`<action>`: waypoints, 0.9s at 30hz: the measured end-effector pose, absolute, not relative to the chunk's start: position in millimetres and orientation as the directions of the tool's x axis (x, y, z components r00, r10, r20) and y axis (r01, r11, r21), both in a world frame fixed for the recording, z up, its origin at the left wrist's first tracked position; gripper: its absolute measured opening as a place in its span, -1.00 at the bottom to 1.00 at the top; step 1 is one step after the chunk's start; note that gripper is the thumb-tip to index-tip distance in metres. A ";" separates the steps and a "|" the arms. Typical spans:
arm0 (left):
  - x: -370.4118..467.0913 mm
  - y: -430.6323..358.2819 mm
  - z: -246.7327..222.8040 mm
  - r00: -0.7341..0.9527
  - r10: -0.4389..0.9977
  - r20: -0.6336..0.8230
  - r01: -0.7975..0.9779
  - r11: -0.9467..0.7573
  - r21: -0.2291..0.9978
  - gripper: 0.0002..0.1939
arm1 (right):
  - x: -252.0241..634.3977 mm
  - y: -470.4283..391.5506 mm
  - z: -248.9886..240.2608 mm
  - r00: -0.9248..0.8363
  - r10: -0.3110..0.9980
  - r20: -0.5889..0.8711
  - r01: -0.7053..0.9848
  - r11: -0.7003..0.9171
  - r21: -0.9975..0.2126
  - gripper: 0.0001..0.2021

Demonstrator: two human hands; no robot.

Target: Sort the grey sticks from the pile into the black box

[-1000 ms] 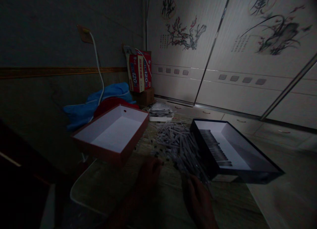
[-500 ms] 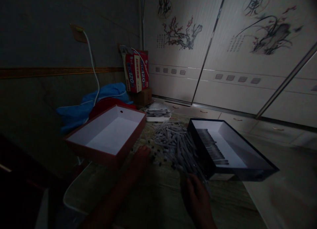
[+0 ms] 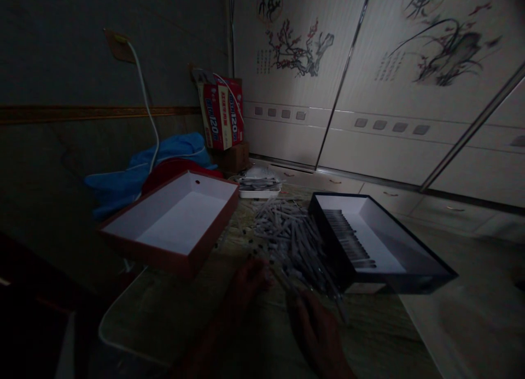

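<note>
My right hand (image 3: 315, 327) is closed around a slim grey pen-like stick (image 3: 284, 279), which points up and left toward my other hand. My left hand (image 3: 248, 283) has its fingers pinched together close to the stick's tip. What sits between those fingers is too dark and small to make out. Just beyond both hands lies a loose heap of similar grey sticks (image 3: 293, 231). Several small black pieces (image 3: 251, 246) are scattered on the table at the heap's left side.
An open red box (image 3: 170, 217) with a white inside stands left. At right, a dark box (image 3: 388, 242) holds a row of dark-looking sticks (image 3: 350, 238). Behind the heap is a white tray (image 3: 260, 193) of sticks. The table (image 3: 262, 346) has a pale edge.
My left hand has moved right and nearer to me, away from the small black pieces and up to the stick's tip. My right hand has shifted slightly left, still gripping the stick.
</note>
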State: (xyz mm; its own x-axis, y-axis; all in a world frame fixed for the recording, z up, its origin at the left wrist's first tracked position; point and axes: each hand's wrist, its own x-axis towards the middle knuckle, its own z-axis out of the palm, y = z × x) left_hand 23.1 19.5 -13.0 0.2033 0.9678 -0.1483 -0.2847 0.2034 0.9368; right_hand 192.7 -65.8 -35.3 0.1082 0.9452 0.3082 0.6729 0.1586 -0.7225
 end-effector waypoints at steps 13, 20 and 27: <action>18.4 12.5 -14.2 0.205 0.952 0.228 0.338 -0.288 0.896 -0.78 | 190.4 -66.7 -25.2 0.069 0.906 0.418 0.679 0.265 -0.685 -0.72; 16.7 13.6 -7.2 0.340 0.906 0.254 0.319 -0.365 0.875 -0.65 | 185.9 -67.5 -18.3 0.080 0.939 0.334 0.693 0.189 -0.696 -0.68; 14.0 19.3 -14.6 0.208 0.974 0.084 0.101 -0.107 0.989 -0.83 | 185.9 -67.0 -16.7 0.068 0.934 0.351 0.686 0.212 -0.696 -0.66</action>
State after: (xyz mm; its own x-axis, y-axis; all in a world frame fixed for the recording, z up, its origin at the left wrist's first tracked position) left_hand 14.0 19.3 -14.6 0.2082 0.9745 0.0839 0.1013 -0.1068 0.9891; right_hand 185.9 -67.0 -16.7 0.0678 0.9337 0.3515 0.6864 0.2120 -0.6956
